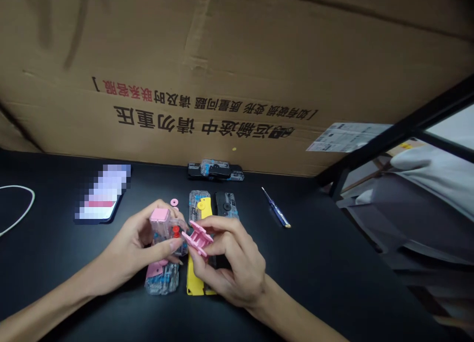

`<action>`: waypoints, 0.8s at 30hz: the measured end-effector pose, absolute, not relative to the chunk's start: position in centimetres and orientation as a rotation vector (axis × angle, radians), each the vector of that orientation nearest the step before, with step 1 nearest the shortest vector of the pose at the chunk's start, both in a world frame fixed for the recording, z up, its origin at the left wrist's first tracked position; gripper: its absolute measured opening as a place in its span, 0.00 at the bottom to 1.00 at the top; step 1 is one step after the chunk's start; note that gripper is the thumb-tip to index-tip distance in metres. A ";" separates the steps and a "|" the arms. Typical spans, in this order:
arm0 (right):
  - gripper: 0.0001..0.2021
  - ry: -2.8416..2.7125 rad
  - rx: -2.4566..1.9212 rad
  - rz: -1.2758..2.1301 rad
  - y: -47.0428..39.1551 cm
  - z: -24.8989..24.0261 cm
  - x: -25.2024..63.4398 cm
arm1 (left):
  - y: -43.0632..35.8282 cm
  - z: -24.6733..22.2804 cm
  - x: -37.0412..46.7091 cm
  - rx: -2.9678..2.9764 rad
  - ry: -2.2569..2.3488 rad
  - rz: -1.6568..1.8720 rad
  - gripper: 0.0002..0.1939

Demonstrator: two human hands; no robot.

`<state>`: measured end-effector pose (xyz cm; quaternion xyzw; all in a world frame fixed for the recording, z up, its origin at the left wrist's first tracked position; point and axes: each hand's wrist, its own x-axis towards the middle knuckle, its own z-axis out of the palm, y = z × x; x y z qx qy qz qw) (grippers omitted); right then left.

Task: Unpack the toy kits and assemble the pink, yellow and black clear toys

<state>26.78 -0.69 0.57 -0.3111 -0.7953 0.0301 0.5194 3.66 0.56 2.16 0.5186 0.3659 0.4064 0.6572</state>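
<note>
My left hand (137, 245) is closed round a clear plastic piece with a pink block (160, 215) on top and a small red part (176, 231) at its side. My right hand (235, 263) pinches a pink plastic part (200, 239) between thumb and fingers, just right of the clear piece. A clear and pink item (163, 280) lies below my left hand. Beneath my right hand, a yellow and clear item (196, 280) is partly hidden. A black and clear item (226, 204) lies behind that hand. A small pink ring (174, 202) shows beyond my left fingers.
A phone (101, 196) and a white cable (31, 203) lie on the left of the black table (307, 277). Black and clear items (216, 170) are stacked by the cardboard (222, 50) at the back. A screwdriver (277, 211) lies right; a metal frame (374, 147) stands beyond.
</note>
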 end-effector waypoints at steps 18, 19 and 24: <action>0.23 -1.861 -0.775 0.439 -1.2 1.1 26.4 | 0.7 2.2 3.8 1.237 0.936 1.077 0.19; 0.22 -1.849 -0.796 0.465 -1.3 1.1 26.3 | 0.8 2.1 3.8 1.232 0.934 1.076 0.20; 0.21 -1.820 -0.865 0.502 -1.6 0.9 25.8 | 0.8 2.0 4.0 1.245 0.950 1.086 0.21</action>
